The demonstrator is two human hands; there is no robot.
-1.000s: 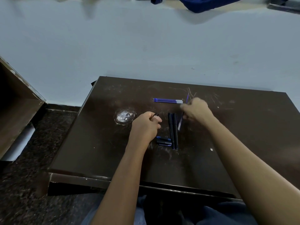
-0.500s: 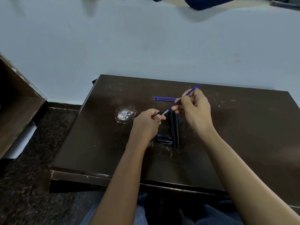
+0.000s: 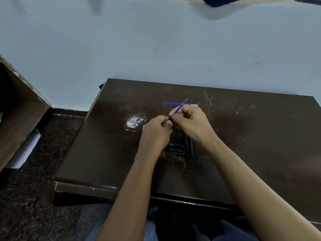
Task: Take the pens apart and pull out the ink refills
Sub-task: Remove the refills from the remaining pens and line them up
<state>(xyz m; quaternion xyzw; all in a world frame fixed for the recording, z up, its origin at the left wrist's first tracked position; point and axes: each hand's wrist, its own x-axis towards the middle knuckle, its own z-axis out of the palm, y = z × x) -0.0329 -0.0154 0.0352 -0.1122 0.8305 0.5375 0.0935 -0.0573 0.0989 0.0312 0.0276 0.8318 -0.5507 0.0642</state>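
Both hands (image 3: 191, 124) well inside table (image 3: 260, 136) edges.

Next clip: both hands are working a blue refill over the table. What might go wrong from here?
The blue refill pinched by the right hand leaves the black pen part in the left hand at a slant; a skewed pull might bend it. Its far end hangs by the loose refills and may scatter them. The right wrist lies above the pen barrels, which might roll if nudged.
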